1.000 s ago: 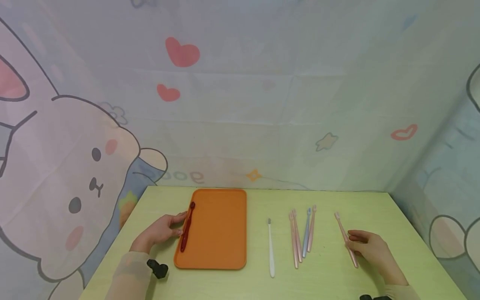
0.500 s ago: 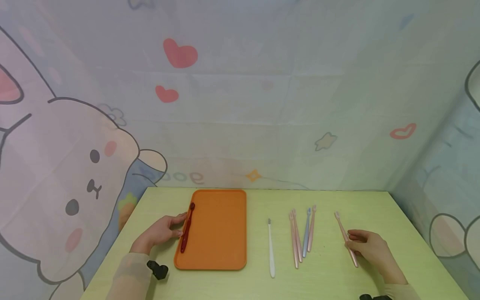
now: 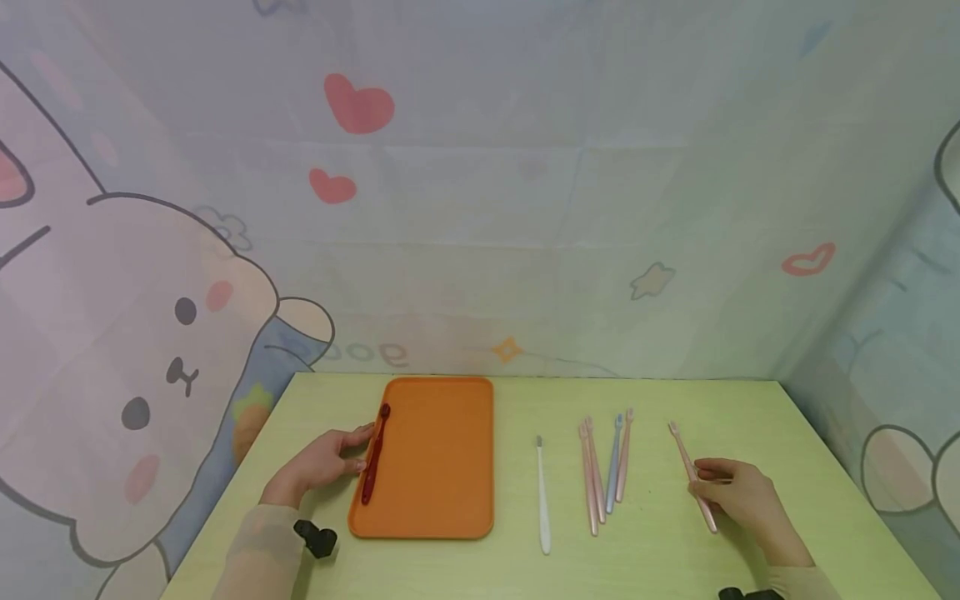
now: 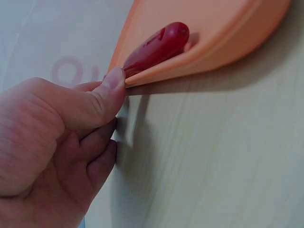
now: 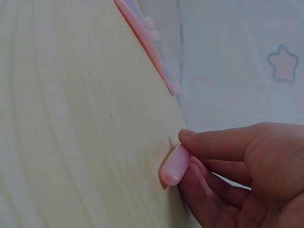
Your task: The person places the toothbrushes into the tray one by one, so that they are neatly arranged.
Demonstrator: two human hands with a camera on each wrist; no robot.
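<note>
At the left rim of an orange tray [image 3: 435, 458], my left hand [image 3: 324, 460] pinches the edge with its thumb. A dark red toothbrush [image 3: 374, 458] lies in the tray along that rim, its handle end [image 4: 166, 40] just beyond the thumb in the left wrist view. On the right side, my right hand [image 3: 738, 493] holds a pink toothbrush [image 3: 682, 454] between thumb and fingers, low over the table. Its handle end [image 5: 175, 166] pokes out of the grip in the right wrist view, its shadow close beside it on the table.
A white toothbrush [image 3: 543, 500] lies right of the tray. Further right are a blue toothbrush [image 3: 613, 467] and several pink toothbrushes [image 3: 588, 483], roughly side by side. The pale yellow-green table [image 3: 517, 575] meets a printed cloth backdrop [image 3: 480, 208] at its far edge.
</note>
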